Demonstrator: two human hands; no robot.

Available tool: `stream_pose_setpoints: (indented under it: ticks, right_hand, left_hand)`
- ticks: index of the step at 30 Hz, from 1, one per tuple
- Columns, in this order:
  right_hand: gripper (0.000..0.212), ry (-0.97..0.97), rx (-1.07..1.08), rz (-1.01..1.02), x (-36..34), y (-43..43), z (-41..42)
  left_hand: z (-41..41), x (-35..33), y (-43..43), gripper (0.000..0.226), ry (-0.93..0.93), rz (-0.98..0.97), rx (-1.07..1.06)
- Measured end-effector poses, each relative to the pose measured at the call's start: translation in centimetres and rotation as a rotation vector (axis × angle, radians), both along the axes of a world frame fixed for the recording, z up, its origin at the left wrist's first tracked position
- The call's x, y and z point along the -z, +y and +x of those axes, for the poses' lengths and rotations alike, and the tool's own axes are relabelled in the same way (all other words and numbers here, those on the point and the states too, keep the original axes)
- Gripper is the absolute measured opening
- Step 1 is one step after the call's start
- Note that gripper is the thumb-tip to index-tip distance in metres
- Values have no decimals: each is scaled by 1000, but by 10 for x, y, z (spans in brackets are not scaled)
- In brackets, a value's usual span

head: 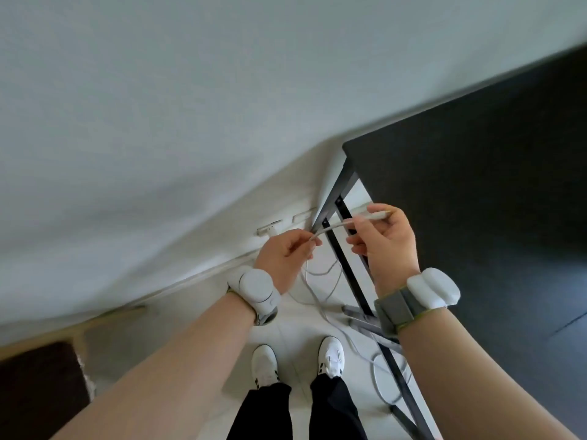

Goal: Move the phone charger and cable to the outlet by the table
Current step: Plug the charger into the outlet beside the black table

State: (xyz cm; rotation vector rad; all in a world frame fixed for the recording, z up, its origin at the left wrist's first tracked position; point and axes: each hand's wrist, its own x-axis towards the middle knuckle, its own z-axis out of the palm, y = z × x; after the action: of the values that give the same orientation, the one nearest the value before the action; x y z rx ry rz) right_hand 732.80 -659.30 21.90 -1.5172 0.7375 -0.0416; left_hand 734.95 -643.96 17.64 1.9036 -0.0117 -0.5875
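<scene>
A: Where are the hands, and how do they sit?

B: Both are raised in front of the body, forearms coming in from 7 and 5 o'clock; the left hand is just below the middle of the view, back of the hand up, thumb and forefinger pinched on the white cable, the other fingers curled under; the right hand is at its 3 o'clock, palm turned inward, fingertips clamped on the same cable close to its end.

A: And the cable itself?

B: A short run of it is stretched between the two hands; the connector pokes out past the right thumb toward 2 o'clock; the rest drops from the left hand and trails in loops across the pale floor toward 5 o'clock, past the dark table leg.

A: The outlet?

B: A white outlet sits low on the wall, at 11 o'clock just beyond the left hand; the black table fills 3 o'clock; whether a charger is in the outlet I cannot tell.

A: Any writing?

B: The white wrist unit on the left arm shows only a thin curved line and a small ring; the white shoes at 6 o'clock bear dark stripes, too blurred to read.
</scene>
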Motion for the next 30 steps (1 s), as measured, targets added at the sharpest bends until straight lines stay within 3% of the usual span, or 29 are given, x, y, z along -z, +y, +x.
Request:
stream_pose_setpoints:
  ticks: [2, 4, 6, 9, 12, 15, 19, 30]
  right_hand:
    - [45, 11, -8, -209, -11, -6, -3]
    - [50, 26, -124, -580, -20, -10, -6]
    - [33, -51, -279, -881, -41, -10, -10]
    - [15, -172, -447, -1096, -71, -6, -8]
    - [14, -192, -478, -1095, -95, -12, -1]
    - [15, -190, -400, -954, -115, -25, 8]
    - [13, -180, -260, -798, -126, -54, 21]
    - [12, -17, -272, -668, -94, -140, 49]
  left_hand:
    - [4, -18, 0, 24, -60, -31, -16]
    - [5, -31, -2, 18, -102, -55, -19]
    - [6, -53, -6, 14, -151, -34, 33]
    - [12, -82, -14, 14, -226, -11, 115]
    - [21, -106, -21, 13, -298, 79, 146]
    - [40, -108, -26, 17, -365, 358, 177]
    - [72, -95, -32, 26, -294, 638, 197]
    - [152, -92, -116, 29, -256, 406, 89]
